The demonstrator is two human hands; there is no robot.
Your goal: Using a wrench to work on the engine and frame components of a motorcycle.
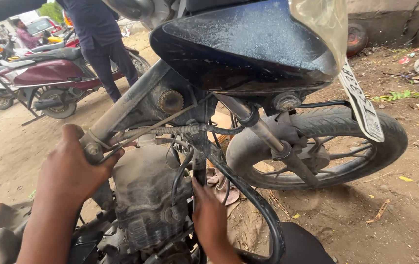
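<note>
Hands grip a motorcycle's frame tube (121,110) and black hose (197,168) over littered dirt ground (395,205).

The headlight cowl (243,44) is glossy dark blue, speckled with pale dust. The frame tube (126,105) is grey under dirt, with a rust-brown bolt (171,101). The engine (143,195) is dull grey-brown. The front tyre (365,128) is black with a ribbed tread. The number plate (362,105) is white with dark marks. The far-left scooter (48,73) is maroon. The ground (390,195) is brown.
</note>
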